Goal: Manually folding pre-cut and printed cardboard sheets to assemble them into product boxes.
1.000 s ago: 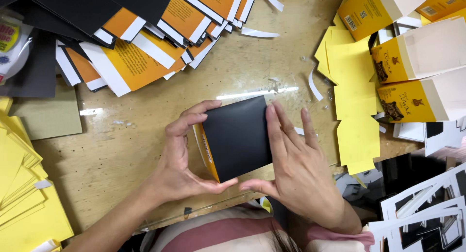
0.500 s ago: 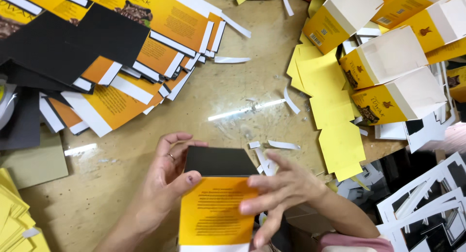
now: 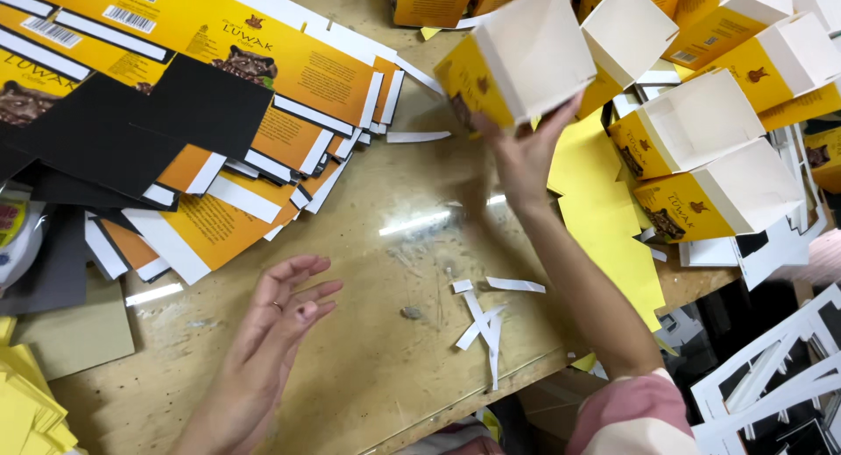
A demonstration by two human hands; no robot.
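On the wooden table [image 3: 385, 350], from biggest down: we log a fan of flat orange-and-black carton blanks [image 3: 201, 113] across the far left part, a cluster of folded open boxes [image 3: 701, 148] at the far right corner, yellow sheets [image 3: 604, 210] under them, and white paper offcuts [image 3: 482, 319] near the near edge. Our right hand [image 3: 521, 153] is stretched far out, fingers closed on the lower edge of one folded orange box [image 3: 517, 61], white inside facing us, tilted, just beside the box cluster. The box sits straight beyond the right hand, away from the body; its long axis runs roughly left-right. Our left hand [image 3: 280, 310] is open, fingers spread, holding nothing, hovering over bare tabletop near the blanks, well apart from the box. Right hand is far nearer.
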